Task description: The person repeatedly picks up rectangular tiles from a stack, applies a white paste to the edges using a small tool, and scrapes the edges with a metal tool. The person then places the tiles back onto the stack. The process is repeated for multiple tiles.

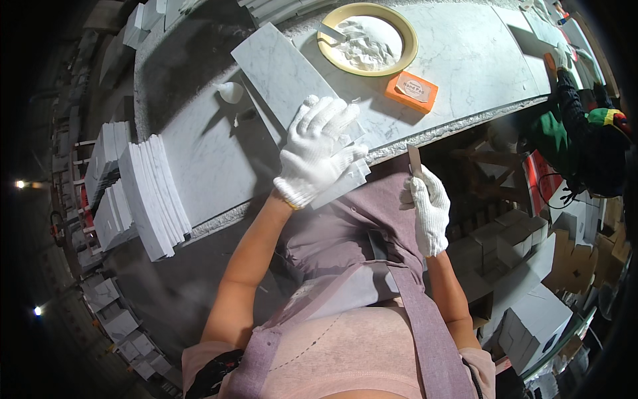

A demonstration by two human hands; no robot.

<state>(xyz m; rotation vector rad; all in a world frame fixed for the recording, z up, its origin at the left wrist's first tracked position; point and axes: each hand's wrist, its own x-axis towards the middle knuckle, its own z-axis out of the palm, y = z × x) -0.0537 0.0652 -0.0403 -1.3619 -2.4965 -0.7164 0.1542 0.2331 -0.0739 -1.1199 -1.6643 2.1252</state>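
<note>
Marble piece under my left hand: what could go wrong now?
The marble piece juts past the edge of the table, so it might tip if the left hand presses its overhanging end. The orange box near that edge could get knocked off. The thin strip held in the right hand could drop.

Two gloved hands: the left hand [317, 149] and the right hand [430, 209]. One flat strip [415, 160] in the right. Under the left, at least one long marble slab [284, 76]. Beyond both, one yellow bowl [411, 50] with one flat tool [331, 32] in it. Beyond the right, one orange block [421, 100]. Right of both, one co-worker [591, 143]. Left of both, stacked pale tiles [154, 196], too tightly packed to count.
</note>
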